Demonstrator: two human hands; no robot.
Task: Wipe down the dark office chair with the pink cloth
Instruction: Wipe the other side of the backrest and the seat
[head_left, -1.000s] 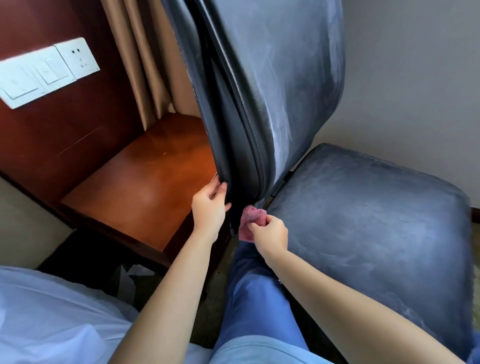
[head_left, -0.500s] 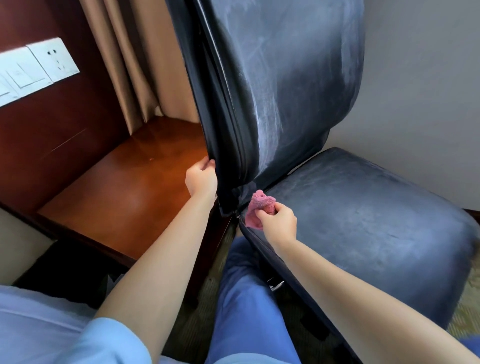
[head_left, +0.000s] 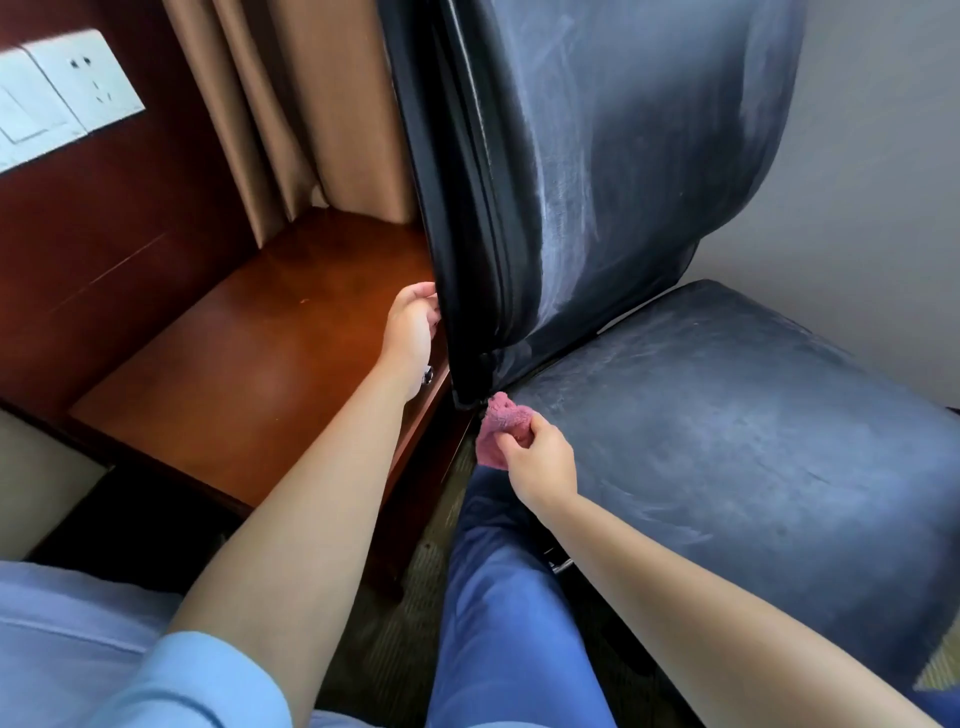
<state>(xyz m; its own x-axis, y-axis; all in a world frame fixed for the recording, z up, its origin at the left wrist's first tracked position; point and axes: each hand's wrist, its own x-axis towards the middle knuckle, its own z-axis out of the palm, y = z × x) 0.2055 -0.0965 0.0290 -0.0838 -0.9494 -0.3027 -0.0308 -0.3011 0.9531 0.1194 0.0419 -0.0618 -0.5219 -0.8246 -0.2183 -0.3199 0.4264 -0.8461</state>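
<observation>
While the left hand grips the side edge of the backrest, the chair stands beside a wooden counter, close to the wall, its seat angled toward the viewer. Item one: chair, dark, padded, covered in a smooth leather-like skin streaked with pale dust on backrest and seat; likely heavy and stiff in the frame, soft in the cushions, and apt to shift if pushed, so the backrest edge is a sound place to steady it. Item two: pink cloth, small, soft, bunched up, pinched in the fingers of the right hand at the joint where backrest meets seat, touching or just beside the chair there. It should be light and limp, best held wadded so that a firm pad meets the surface. Also present: tan curtain, white wall sockets.
</observation>
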